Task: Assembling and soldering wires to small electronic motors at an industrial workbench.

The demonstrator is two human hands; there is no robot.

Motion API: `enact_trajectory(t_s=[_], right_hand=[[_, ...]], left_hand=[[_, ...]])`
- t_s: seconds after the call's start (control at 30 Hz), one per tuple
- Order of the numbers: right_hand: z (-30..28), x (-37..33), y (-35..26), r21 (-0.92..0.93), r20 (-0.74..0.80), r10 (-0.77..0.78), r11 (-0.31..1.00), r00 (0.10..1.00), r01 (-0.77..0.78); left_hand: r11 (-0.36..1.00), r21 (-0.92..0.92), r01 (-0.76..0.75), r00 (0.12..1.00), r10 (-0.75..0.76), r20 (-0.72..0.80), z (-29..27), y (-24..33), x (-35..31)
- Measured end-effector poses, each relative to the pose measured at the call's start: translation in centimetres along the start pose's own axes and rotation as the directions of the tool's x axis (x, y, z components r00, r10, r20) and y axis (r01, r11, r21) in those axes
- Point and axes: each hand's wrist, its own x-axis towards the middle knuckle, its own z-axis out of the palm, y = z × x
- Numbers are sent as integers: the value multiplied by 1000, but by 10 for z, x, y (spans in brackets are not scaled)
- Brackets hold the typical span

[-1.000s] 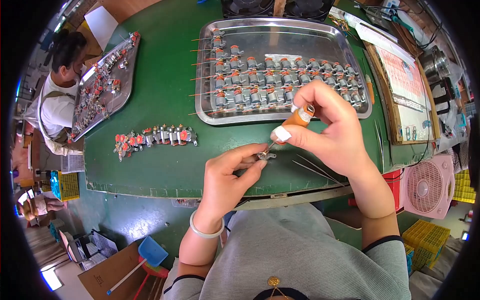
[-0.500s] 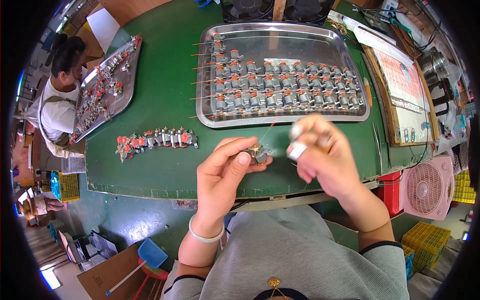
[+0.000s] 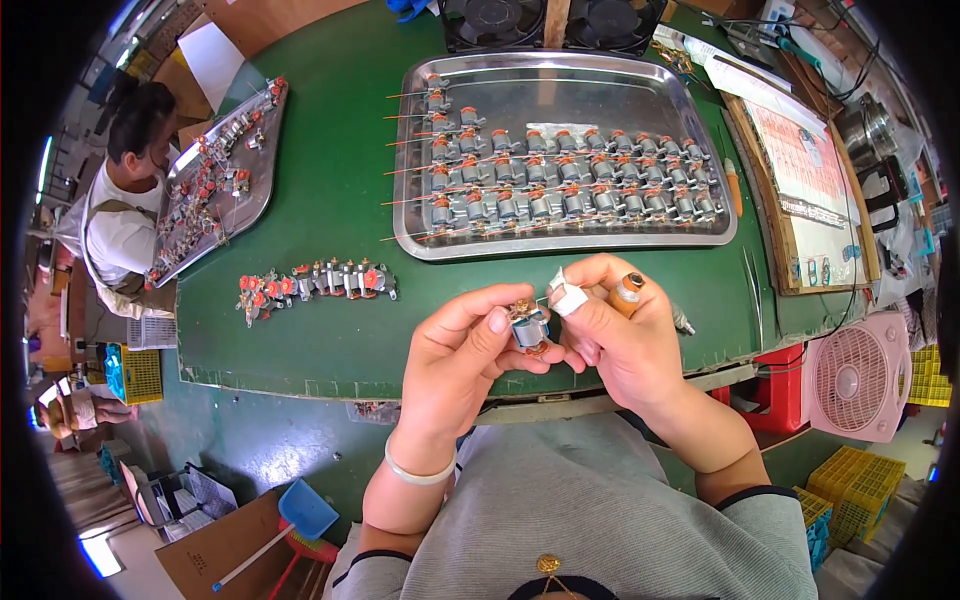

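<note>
While the left hand (image 3: 462, 345) pinches a grey metal part (image 3: 530, 332) this side of the tray (image 3: 600, 88), the right hand (image 3: 640, 338) is curled round an orange-handled tool (image 3: 628, 293)!

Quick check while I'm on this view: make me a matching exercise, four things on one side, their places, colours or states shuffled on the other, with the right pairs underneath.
Things
1. Left hand
2. Orange handle
3. Large tray
4. Bracelet

Places, colours, states
A. White
B. Bearing rows of grey parts
C. Holding a small grey part
D. In the right hand

Right pairs: 1-C, 2-D, 3-B, 4-A
</note>
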Motion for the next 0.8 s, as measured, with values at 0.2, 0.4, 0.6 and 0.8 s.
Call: enact_trajectory(t_s=[0.2, 0.4, 0.6, 0.8], right_hand=[[-6, -3, 1, 35, -24, -40, 999, 999, 40], [-6, -12, -1, -32, -9, 31, 999, 999, -31], [1, -15, 12, -151, 89, -8, 988, 996, 21], [8, -9, 27, -180, 57, -231, 955, 971, 237]], left_hand=[[1000, 9, 13, 1000, -13, -3, 2, 2, 1], [999, -33, -18, 999, 17, -46, 2, 2, 2], [933, 232, -275, 940, 312, -138, 14, -6, 2], [699, 543, -466, 775, 618, -130, 22, -20, 2]])
